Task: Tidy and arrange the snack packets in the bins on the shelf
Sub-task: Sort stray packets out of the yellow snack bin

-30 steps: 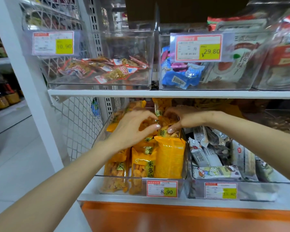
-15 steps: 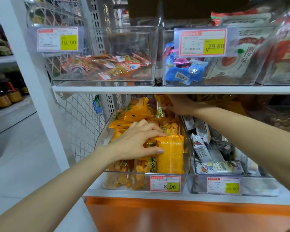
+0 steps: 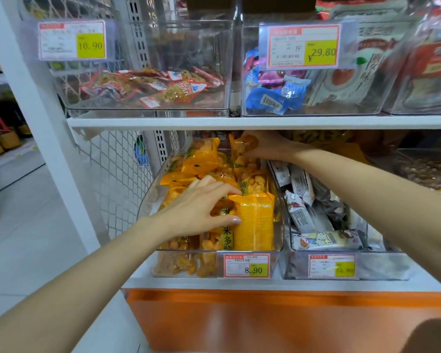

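Left grip (image 3: pixel 201 207) clasping, right grip (image 3: pixel 267 146) apparently pinching

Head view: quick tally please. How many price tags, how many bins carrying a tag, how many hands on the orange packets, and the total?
Price tags: 4
Tagged bins: 4
Hands on orange packets: 2, left hand and right hand
Total: 10

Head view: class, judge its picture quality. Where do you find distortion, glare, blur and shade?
In the head view, wide-angle distortion tilts the white shelf post; glare films the clear upper bin; the 8.90 price tag reads sharply, the tag beside it is smeared; shade falls under the upper shelf, where the right hand grips a yellow packet.
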